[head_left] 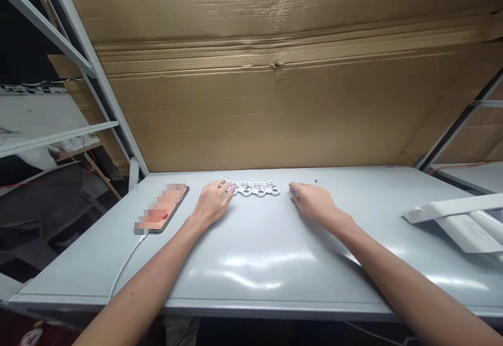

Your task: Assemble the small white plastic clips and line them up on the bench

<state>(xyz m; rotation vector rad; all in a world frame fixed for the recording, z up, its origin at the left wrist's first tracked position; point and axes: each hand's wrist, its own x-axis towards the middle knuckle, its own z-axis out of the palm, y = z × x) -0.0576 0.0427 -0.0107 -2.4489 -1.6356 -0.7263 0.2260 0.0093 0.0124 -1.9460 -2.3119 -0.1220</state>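
A row of several small white flat pieces (258, 188), each with a ring-shaped lower end and small dark marks, lies side by side near the back of the table. My left hand (213, 199) rests at the row's left end, its thumb and fingers apart and touching the leftmost pieces, which it partly covers. To the right of the row, my right hand (312, 199) is closed around a similar white piece (292, 192); most of it is hidden behind the fingers. A tiny dark curved bit (316, 181) lies just beyond my right hand.
A phone (167, 210) with a white charging cable (126, 267) lies to the left. White wrapped packages (467, 223) sit at the right. Cardboard (275, 115) walls off the back of the grey table (251, 246), with metal shelf posts (98, 79) at the sides.
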